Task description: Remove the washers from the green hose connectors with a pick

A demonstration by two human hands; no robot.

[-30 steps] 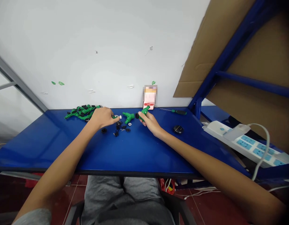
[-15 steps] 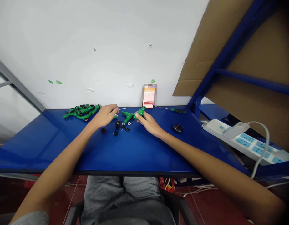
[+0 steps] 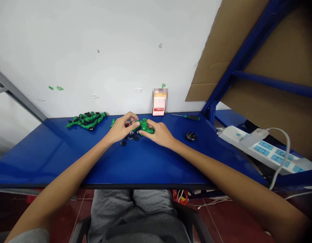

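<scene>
Here, a green fitting (image 3: 145,127) is held up in front of the phone (image 3: 159,103), a little to its left.
The right hand (image 3: 161,133) wraps thumb and fingers round the fitting; the left hand (image 3: 121,128) is curled narrow about a slim tool (image 3: 127,125), mostly hidden, so whether its tip touches the fitting I cannot tell. Small black parts (image 3: 123,143) lie on the blue surface (image 3: 135,165), left of and nearer than the phone; a heap of green fittings (image 3: 89,118) sits well left of it, a screwdriver (image 3: 192,117) just right.
</scene>
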